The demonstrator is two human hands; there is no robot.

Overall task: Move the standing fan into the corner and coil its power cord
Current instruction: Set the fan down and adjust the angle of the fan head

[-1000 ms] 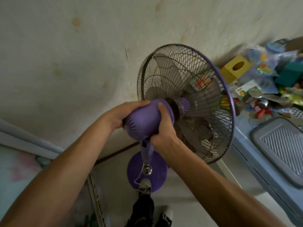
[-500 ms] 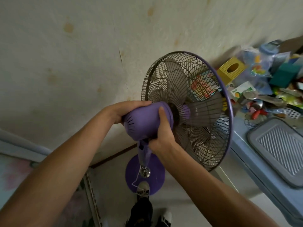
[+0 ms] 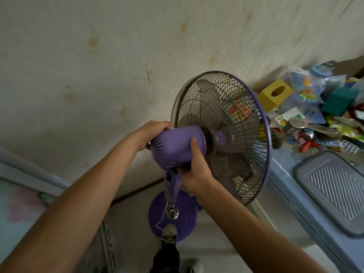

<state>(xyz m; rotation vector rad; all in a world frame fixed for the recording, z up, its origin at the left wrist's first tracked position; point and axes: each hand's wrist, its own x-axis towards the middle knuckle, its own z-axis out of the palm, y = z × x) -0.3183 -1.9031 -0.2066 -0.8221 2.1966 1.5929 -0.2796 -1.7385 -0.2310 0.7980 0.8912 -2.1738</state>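
A purple standing fan stands close to the stained wall, its purple motor housing (image 3: 175, 146) in both my hands. My left hand (image 3: 152, 133) wraps the housing's far side. My right hand (image 3: 194, 174) grips its near underside, thumb on top. The wire cage (image 3: 222, 134) with grey blades faces right toward the blue table. Below, the round purple base (image 3: 185, 217) rests on the floor, my shoe (image 3: 169, 233) on its near edge. A thin white cord (image 3: 161, 219) hangs from the neck down to the base.
A blue table (image 3: 291, 194) stands right of the fan, holding a grey tray (image 3: 332, 190), a yellow tissue box (image 3: 273, 95) and a heap of packets and toys. The wall (image 3: 98, 75) is directly behind. A pale-framed panel (image 3: 23, 194) is at lower left.
The fan head has shifted slightly down and right in view, closer to the table edge. Both hands keep the same hold on the motor housing.
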